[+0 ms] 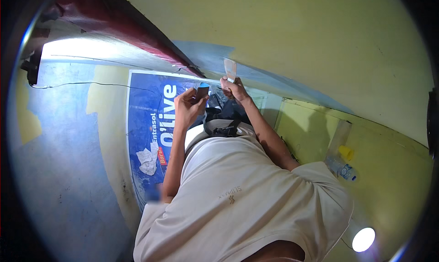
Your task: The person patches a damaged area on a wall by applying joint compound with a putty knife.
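My left hand [186, 107] is closed, its fingers and thumb pinching a small dark flat piece [201, 94] with a bright blue patch at its top; its exact kind I cannot make out. To the right and slightly farther, my right hand [234, 90] grips a scraper [230, 69]. The scraper's broad pale blade, stained orange, points up toward the wall. Both hands are held apart in front of my body. A grey-blue patch [203, 52] marks the yellow wall [311, 33] beside the blade.
A blue printed banner [146, 97] lies below on the left, with crumpled paper [148, 159] on it. Red sheeting [105, 22] hangs along the upper left. On the right are a plastic bottle [347, 172], a yellow object [346, 152] and a lit lamp [363, 240]. A thin cable [91, 83] runs at left.
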`<state>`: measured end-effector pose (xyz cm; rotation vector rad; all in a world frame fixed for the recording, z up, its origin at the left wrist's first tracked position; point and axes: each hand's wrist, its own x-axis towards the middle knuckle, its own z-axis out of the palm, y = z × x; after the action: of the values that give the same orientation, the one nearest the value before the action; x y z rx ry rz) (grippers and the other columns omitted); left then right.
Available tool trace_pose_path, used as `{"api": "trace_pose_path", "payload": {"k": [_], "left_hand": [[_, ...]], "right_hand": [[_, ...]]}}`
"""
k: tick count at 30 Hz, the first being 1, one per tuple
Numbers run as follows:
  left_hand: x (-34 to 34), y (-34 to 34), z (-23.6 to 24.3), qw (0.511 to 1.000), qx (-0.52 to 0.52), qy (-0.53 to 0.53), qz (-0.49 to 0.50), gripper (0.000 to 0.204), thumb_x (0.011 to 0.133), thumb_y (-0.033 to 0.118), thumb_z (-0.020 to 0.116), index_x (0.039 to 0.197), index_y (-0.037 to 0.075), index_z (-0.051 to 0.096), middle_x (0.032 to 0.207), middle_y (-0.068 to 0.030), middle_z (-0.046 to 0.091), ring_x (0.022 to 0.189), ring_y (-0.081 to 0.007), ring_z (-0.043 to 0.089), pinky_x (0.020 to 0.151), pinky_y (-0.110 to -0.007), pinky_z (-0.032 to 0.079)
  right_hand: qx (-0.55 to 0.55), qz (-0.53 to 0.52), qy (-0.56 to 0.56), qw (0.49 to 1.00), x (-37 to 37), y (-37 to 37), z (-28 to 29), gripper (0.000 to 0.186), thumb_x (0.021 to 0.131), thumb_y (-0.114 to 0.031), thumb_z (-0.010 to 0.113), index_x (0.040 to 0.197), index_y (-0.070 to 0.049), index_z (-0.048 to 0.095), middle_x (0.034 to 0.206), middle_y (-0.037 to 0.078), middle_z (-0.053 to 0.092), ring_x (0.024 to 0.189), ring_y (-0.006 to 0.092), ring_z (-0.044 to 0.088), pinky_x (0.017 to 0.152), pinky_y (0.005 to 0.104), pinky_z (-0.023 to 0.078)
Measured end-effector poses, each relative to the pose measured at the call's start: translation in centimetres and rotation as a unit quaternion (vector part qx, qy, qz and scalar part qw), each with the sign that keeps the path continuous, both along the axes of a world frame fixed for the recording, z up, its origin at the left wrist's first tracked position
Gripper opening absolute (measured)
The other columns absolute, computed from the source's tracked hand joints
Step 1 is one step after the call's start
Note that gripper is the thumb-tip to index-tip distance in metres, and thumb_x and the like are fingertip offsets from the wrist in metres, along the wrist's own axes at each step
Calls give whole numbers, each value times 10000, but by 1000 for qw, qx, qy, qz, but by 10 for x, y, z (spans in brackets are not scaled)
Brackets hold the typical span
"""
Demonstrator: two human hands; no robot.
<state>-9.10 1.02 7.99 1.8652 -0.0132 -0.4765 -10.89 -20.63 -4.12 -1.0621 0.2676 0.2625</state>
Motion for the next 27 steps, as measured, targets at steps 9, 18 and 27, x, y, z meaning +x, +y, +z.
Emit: {"api": "trace_pose_path", "payload": {"k": [9, 18, 27], "left_hand": [[0, 4, -7, 995, -90, -32, -11, 153, 873, -6, 693, 918, -22, 547, 846, -39, 621, 794, -57, 499, 645, -240, 465], [7, 4, -5, 994, -103, -11, -27, 168, 869, -5, 711, 937, -27, 559, 851, -26, 632, 828, -57, 507, 704, -232, 469], [6, 9, -16, 994, -109, -21, -19, 175, 849, -24, 697, 925, -20, 539, 813, -28, 605, 821, -56, 508, 687, -230, 450]], "right_hand": [[225, 84, -6, 971, -1, 11, -25, 421, 1000, -289, 526, 636, -167, 353, 531, -33, 324, 452, 106, 304, 459, 292, 300], [175, -11, 72, 982, -7, 14, -48, 392, 1008, -287, 512, 668, -151, 373, 566, -13, 334, 475, 125, 366, 466, 301, 316], [101, 20, 55, 993, -5, 6, -63, 420, 971, -287, 552, 619, -154, 366, 540, -34, 312, 443, 101, 306, 455, 276, 266]]}}
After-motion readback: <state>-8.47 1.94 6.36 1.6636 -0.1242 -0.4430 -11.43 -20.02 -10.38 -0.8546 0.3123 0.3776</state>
